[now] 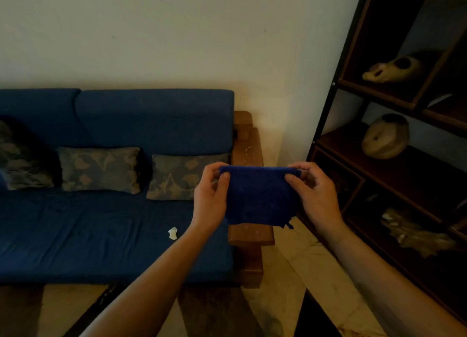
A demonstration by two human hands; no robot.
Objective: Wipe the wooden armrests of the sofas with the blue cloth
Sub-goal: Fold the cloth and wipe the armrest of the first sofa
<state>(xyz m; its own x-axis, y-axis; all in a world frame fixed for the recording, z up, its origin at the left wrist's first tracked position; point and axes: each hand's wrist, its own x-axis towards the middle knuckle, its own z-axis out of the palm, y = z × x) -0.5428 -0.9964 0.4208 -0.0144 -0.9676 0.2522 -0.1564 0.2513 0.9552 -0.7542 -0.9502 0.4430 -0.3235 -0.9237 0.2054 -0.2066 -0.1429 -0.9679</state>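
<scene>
The left hand (pixel 211 195) is pinching the upper left corner of the blue cloth (pixel 259 197), with the thumb lying on the front of the fabric and the other fingers curling behind it. The right hand (pixel 314 197) is pinching the upper right corner in the same way, so the cloth is hanging stretched between the two hands, folded, with a small loose thread showing at its lower right corner. The cloth is being held in the air in front of the wooden armrest (pixel 249 147) at the right end of the sofa (pixel 113 230), and it is covering the middle part of that armrest from view; whether it is touching the wood I cannot tell. Pale specks are lying on the top of the armrest above and below the cloth. The sofa is having dark blue cushions, and three patterned pillows (pixel 99 168) are leaning against its backrest. A small white crumpled scrap (pixel 172 233) is lying on the seat, near the left forearm. At the right of the armrest a dark wooden shelf unit (pixel 379 94) is standing against the wall, holding pale rounded ornaments (pixel 385 137) in its compartments. Under everything the light tiled floor (pixel 298 261) is showing.
</scene>
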